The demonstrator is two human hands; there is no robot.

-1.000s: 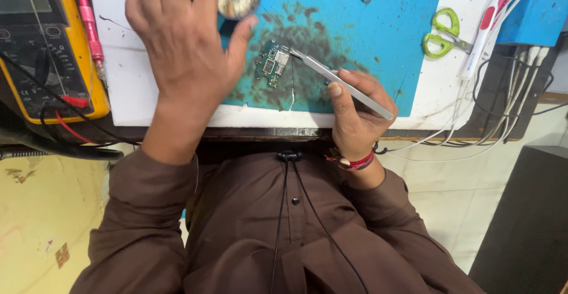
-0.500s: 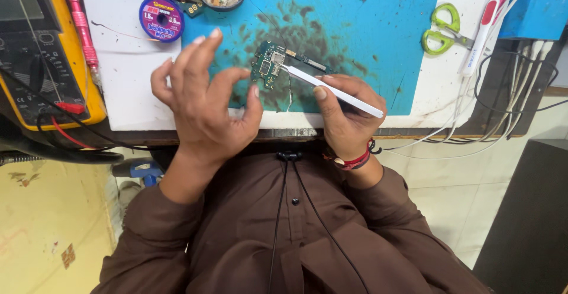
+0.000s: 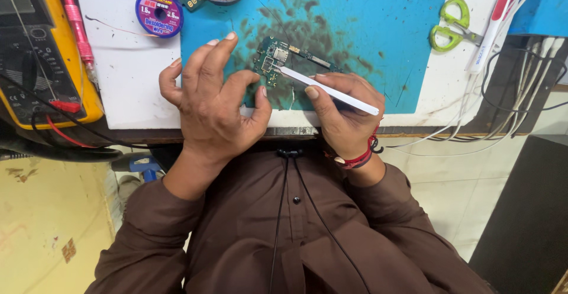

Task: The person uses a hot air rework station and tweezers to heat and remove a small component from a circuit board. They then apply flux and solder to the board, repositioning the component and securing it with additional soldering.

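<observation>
Small green circuit board (image 3: 278,58) flat on stained blue mat, metal shields and chips facing up, long axis slanting right. White tweezers (image 3: 328,90) slanted, tip touching board's lower edge, rear end raised

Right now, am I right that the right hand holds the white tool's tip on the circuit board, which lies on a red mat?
Not quite: the mat is blue, not red. The head view shows the right hand holding the white tool with its tip on the circuit board, which does lie on that mat.
</observation>
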